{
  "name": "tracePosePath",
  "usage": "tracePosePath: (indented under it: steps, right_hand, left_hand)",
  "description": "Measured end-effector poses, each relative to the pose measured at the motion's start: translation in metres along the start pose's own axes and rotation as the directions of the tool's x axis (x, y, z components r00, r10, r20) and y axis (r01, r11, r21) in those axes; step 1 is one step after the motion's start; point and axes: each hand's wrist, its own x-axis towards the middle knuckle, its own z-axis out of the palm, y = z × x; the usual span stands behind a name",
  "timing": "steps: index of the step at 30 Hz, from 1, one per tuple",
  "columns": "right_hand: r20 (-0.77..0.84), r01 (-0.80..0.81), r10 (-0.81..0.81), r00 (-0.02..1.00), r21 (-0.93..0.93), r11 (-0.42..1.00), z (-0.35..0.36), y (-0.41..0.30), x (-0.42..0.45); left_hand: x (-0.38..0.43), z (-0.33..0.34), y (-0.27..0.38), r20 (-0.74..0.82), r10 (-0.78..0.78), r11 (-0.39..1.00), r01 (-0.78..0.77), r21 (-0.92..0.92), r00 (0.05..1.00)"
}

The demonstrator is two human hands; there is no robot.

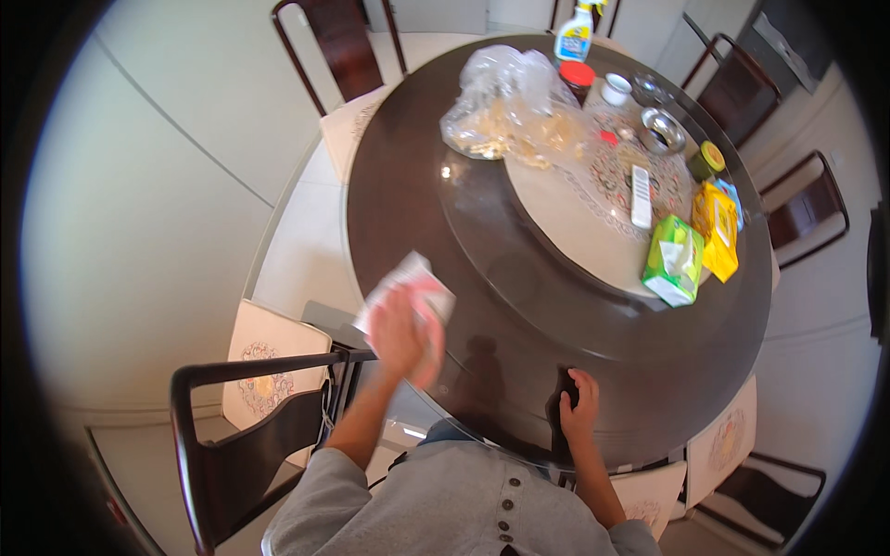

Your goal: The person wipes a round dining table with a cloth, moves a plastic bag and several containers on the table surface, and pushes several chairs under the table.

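Observation:
Under my left hand (398, 342) is a pink and white cloth (425, 279), gripped against the left front rim of a round dark table (396, 187). Both the hand and the cloth are slightly blurred, and the palm is hidden. My right hand (581, 404) is at the table's front edge with nothing in it. Its fingers are loosely bent, with the thumb apart, and a dark reflection shows beside them on the glossy top. Between and beyond my hands lies a glossy round turntable (518, 281).
A clear plastic bag (511, 104) of pale food, a red-lidded jar (577, 80), a spray bottle (574, 36), a white remote control (640, 197), a green tissue pack (674, 260) and a yellow wipes pack (716, 226) stand farther back. A wooden chair (264, 441) adjoins my left arm.

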Motion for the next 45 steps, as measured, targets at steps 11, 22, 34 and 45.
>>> tracePosePath:
  steps: [11,22,34,45]
  right_hand:
    - [-0.105,-0.187,0.182,0.978,-0.047,0.981,-0.031,0.004,-0.029]
    - [-0.505,-0.279,0.203,0.839,-0.078,0.957,-0.13,0.062,-0.057]
    - [-0.746,-0.402,0.341,0.572,0.108,0.909,-0.206,0.171,-0.078]
    - [-0.637,-0.739,0.659,0.399,0.202,0.643,-0.21,0.287,-0.183]
  left_hand:
    - [0.121,0.045,0.008,0.069,0.257,0.962,-0.262,0.075,0.964]
    - [-0.022,0.041,0.226,0.203,0.703,0.706,-0.634,-0.315,0.682]
    - [-0.112,0.053,0.348,0.219,0.905,0.426,-0.763,-0.487,0.365]
    - [-0.085,0.014,0.271,0.294,0.598,0.793,-0.604,-0.081,0.746]
